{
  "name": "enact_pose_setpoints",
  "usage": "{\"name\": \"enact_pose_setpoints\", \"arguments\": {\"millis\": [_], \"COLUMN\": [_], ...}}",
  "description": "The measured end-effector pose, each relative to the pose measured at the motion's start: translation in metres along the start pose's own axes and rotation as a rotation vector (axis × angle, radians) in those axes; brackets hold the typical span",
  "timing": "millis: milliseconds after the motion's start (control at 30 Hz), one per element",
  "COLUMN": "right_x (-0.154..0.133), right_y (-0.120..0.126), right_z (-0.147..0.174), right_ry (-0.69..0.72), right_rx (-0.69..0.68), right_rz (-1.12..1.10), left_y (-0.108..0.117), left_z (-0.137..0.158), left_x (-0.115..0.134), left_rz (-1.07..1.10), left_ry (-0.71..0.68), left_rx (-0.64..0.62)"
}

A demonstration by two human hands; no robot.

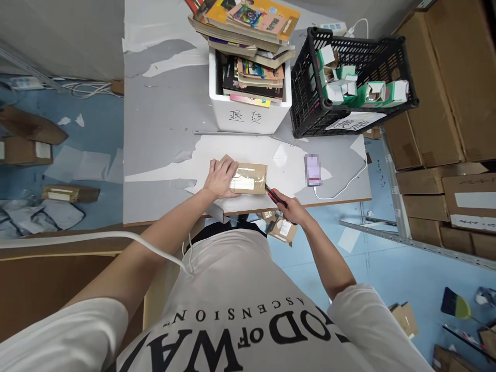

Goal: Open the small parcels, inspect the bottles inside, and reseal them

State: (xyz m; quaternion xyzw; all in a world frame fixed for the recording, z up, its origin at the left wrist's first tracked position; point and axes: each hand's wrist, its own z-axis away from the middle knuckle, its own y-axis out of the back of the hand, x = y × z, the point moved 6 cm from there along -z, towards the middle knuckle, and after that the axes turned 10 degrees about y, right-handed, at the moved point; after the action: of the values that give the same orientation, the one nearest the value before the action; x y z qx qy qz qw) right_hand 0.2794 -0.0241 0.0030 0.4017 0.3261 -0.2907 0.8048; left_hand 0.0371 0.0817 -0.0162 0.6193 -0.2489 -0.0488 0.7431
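The right hand (291, 208) had its fingers wrapped around a slim red-and-black cutter (274, 195), its tip at the right end of a small brown cardboard box (248, 179); whether it touched, I couldn't tell. The left hand (220, 179) gripped the box's other end on the grey-and-white surface (166, 113), near a white book-filled bin (250, 118).

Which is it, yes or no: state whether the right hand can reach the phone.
Probably yes: the phone lies near the right hand, with nothing visible between them. That hand holds a red-handled tool and would likely need to set it down first.
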Motion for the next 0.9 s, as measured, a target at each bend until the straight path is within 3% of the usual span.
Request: {"name": "enact_pose_setpoints", "arguments": {"millis": [200, 267, 400, 467, 667, 800, 900], "right_x": [0.020, 0.033, 0.070, 0.088, 0.119, 0.129, 0.118], "right_y": [-0.004, 0.001, 0.020, 0.021, -0.004, -0.017, -0.012], "right_z": [0.023, 0.031, 0.031, 0.018, -0.037, -0.043, -0.043], "right_ry": [-0.013, -0.013, -0.156, -0.279, -0.392, -0.389, -0.331], "right_rx": [-0.007, 0.055, 0.378, 0.457, 0.420, 0.427, 0.466], "right_rz": [-0.190, -0.207, 0.080, 0.274, 0.538, 0.591, 0.623], "left_y": [-0.003, -0.003, -0.003, -0.001, -0.003, -0.014, -0.024], "left_z": [0.001, 0.002, 0.002, 0.004, 0.036, 0.063, 0.070], "left_x": [-0.002, -0.002, -0.002, 0.000, 0.009, 0.011, 0.009], "left_rz": [0.003, -0.007, -0.038, -0.058, -0.082, -0.048, -0.013], "left_ry": [0.002, -0.002, -0.025, -0.048, -0.093, -0.087, -0.062], "left_rx": [-0.016, -0.029, -0.038, -0.025, 0.026, 0.034, 0.029]}}
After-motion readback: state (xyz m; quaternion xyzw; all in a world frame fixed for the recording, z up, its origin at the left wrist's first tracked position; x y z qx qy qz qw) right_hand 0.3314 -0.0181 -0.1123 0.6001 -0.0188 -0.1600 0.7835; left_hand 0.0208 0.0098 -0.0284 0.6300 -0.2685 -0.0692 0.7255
